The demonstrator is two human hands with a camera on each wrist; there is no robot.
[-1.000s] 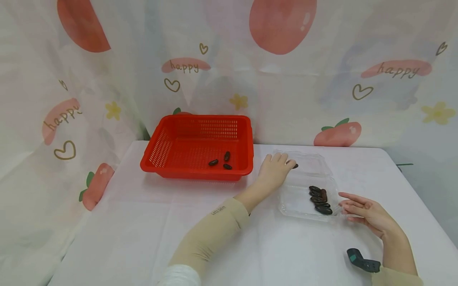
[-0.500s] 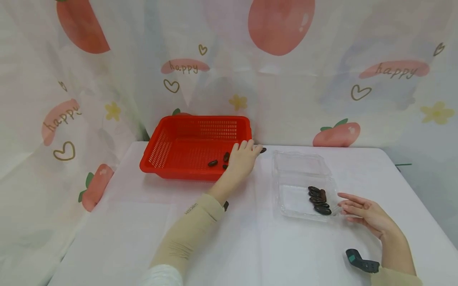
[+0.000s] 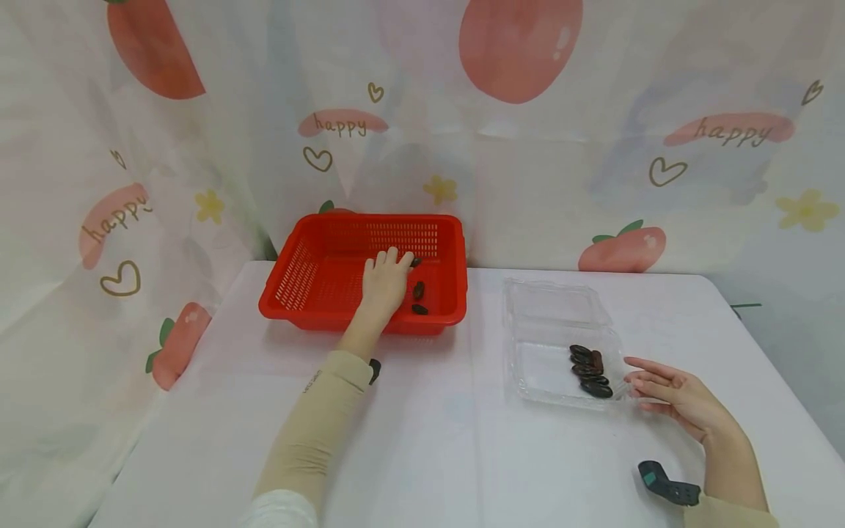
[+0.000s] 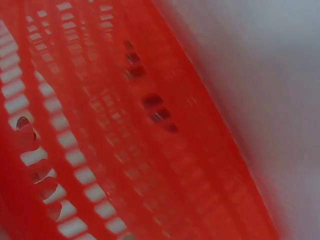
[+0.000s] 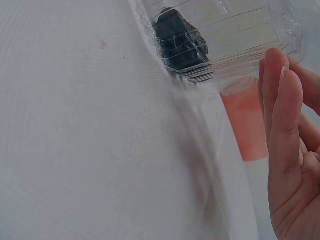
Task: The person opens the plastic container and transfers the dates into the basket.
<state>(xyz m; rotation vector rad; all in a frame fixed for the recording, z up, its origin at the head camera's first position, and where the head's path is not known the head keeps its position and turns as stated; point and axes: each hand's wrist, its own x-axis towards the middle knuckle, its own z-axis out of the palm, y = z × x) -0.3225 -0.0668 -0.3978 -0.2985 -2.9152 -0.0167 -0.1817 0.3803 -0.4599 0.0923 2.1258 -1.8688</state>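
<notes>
My left hand (image 3: 398, 261) reaches into the red slotted basket (image 3: 310, 249) at the table's back left and pinches a dark date (image 3: 415, 262) at its fingertips. Two more dates (image 3: 419, 292) lie on the basket floor just right of the hand. The left wrist view is blurred and shows only the basket's wall (image 4: 90, 165) and dark dates (image 4: 155, 107). A clear plastic clamshell (image 3: 548, 323) lies open to the right, with several dates (image 3: 590, 370) at its near right end. My right hand (image 3: 637, 375) rests with straight fingers (image 5: 285, 115) beside the clamshell's corner (image 5: 235, 45).
A white cloth covers the table (image 3: 429, 440). A curtain printed with fruit and "happy" (image 3: 528, 147) hangs close behind and to the left. A black and teal device (image 3: 669, 484) sits at my right wrist.
My left hand has carried one date leftward from the clamshell's lid, over the basket's right rim and into the basket. The right hand has stayed beside the clamshell.
</notes>
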